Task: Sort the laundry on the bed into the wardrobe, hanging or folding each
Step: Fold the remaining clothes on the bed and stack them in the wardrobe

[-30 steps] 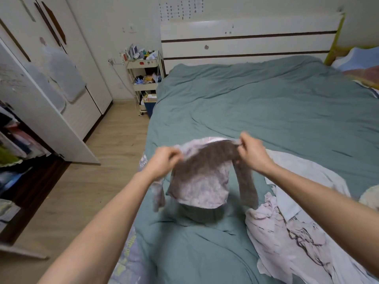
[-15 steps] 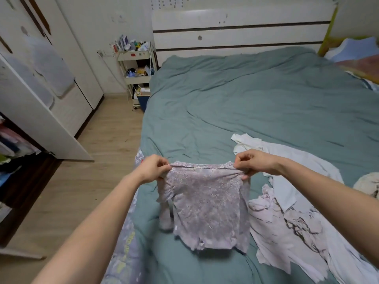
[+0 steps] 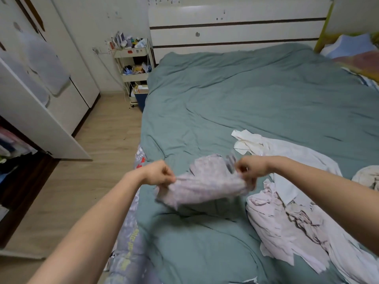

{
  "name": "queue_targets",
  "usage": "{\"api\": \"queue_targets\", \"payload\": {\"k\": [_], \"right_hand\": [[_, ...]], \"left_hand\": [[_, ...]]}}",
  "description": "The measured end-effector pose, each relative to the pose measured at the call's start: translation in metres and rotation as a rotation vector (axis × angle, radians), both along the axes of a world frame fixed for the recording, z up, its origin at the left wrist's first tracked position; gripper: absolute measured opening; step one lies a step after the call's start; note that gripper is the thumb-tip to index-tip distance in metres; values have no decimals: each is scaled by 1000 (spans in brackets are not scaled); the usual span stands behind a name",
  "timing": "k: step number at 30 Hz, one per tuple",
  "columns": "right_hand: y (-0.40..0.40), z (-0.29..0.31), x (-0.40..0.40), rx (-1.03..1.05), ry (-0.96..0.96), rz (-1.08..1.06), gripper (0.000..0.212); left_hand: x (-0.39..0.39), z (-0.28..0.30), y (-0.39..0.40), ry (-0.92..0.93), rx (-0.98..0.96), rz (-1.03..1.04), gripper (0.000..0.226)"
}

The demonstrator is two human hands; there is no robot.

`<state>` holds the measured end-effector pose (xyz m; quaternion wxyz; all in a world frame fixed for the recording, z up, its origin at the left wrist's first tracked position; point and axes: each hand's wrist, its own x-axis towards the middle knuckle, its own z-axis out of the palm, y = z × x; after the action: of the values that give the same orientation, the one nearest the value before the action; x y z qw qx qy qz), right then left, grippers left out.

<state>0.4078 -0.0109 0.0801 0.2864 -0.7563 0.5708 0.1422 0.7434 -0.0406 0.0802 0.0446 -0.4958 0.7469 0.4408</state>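
Observation:
A small pale lilac patterned top [image 3: 207, 181] hangs bunched and blurred just above the green bed cover [image 3: 235, 103]. My left hand [image 3: 159, 173] grips its left edge and my right hand [image 3: 249, 170] grips its right edge, both with curled fingers. More laundry lies on the bed to the right: a white shirt [image 3: 287, 152], a pink garment [image 3: 285, 220] and a cream piece [image 3: 367, 177] at the frame edge. The wardrobe [image 3: 18, 152] stands open on the left, with folded clothes on its shelves.
The open wardrobe door [image 3: 34, 111] juts over the wooden floor [image 3: 82, 171] between wardrobe and bed. A white trolley [image 3: 135, 64] full of small items stands by the headboard [image 3: 235, 27]. Colourful bedding [image 3: 359, 58] sits at the far right.
The top hung flat from its shoulders half a second ago; now it is gathered and folded over between my hands, which have turned and come slightly closer together.

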Motion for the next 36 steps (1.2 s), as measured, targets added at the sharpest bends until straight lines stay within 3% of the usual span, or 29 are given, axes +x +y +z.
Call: {"api": "queue_targets", "payload": {"k": [3, 4, 7, 8, 11, 16, 19, 26, 32, 36], "right_hand": [[-11, 17, 1, -549, -205, -228, 17], [-12, 21, 2, -549, -175, -224, 17], [-7, 13, 3, 62, -86, -190, 25], [-6, 9, 1, 139, -101, -200, 26], [-16, 12, -7, -11, -153, -211, 28], [-40, 0, -16, -203, -69, -280, 27], [-68, -9, -18, -361, -108, -352, 33], [-137, 7, -32, -643, -278, -459, 18], [-143, 16, -40, -862, -110, -321, 8], [-119, -20, -42, -787, -46, -248, 7]], "left_hand": [[-4, 5, -10, 25, -557, 244, 26], [-4, 8, -13, 67, -548, 268, 22], [-5, 8, -11, -43, -26, 37, 39], [-7, 8, -12, -102, -20, 8, 44], [-14, 8, -26, -142, -290, 107, 37], [-32, -4, -46, -145, -392, 249, 7], [-44, -10, -69, -59, -455, 391, 8], [-55, 13, -128, 141, -724, 548, 9], [-52, 29, -138, 155, -922, 370, 14], [-42, -4, -123, -50, -813, 219, 18]]}}
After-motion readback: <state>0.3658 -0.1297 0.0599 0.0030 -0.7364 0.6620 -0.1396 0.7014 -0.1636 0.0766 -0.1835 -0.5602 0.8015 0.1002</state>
